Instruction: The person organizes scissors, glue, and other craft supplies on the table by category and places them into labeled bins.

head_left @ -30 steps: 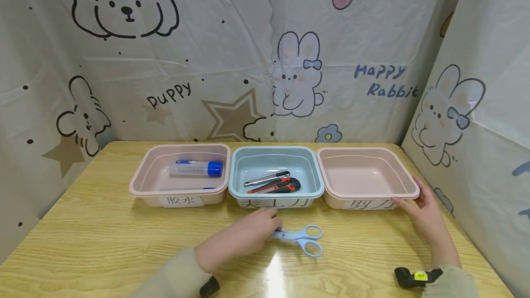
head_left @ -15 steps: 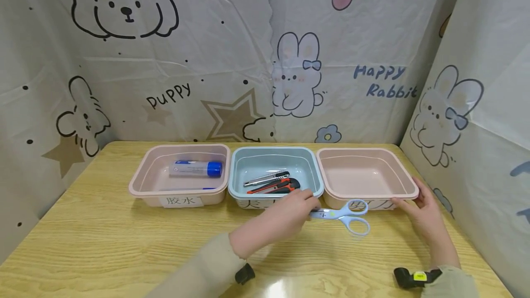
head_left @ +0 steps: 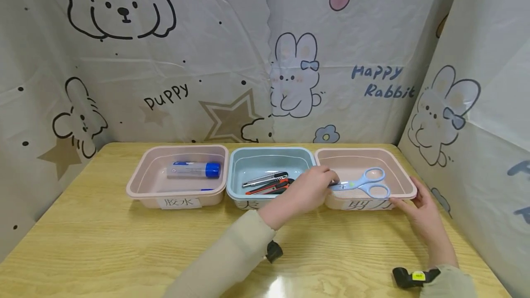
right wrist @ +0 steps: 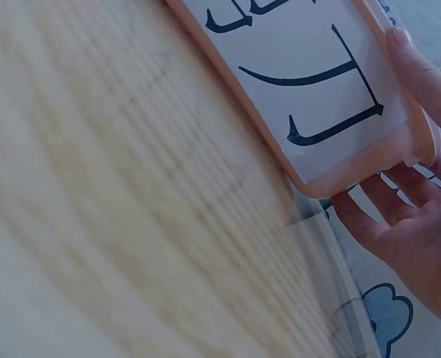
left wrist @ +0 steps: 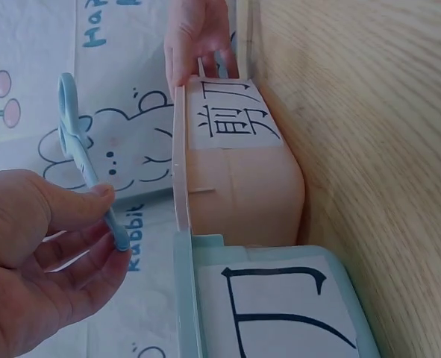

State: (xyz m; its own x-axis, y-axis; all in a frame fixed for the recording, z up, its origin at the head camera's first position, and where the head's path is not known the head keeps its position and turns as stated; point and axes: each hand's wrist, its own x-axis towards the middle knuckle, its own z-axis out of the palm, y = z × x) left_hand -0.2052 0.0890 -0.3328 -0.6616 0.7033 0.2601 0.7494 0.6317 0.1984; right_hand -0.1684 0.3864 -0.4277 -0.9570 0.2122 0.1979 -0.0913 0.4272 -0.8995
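My left hand (head_left: 306, 191) pinches a pair of light blue scissors (head_left: 353, 184) by the blade end, between thumb and fingers. In the head view the scissors overlap the right pink bin (head_left: 334, 203), handles pointing right. The left wrist view shows the scissors (left wrist: 78, 153) beside the bin's rim, apart from it. My right hand (head_left: 428, 224) holds that bin's front right corner, thumb at the front rim and fingers around the side. The right wrist view shows this hand (right wrist: 421, 224) at the bin's labelled front wall.
A blue bin (head_left: 271, 150) stands in the middle with box cutters (head_left: 269, 183) inside, partly behind my left arm. The left pink bin (head_left: 136, 187) holds a blue-capped glue bottle (head_left: 192, 169) and another blue item near its front wall. Printed cloth hangs behind and at the sides.
My left hand has lifted the scissors off the table and carried them right and away from me, up to the right pink bin. My right hand stays at the bin's corner.
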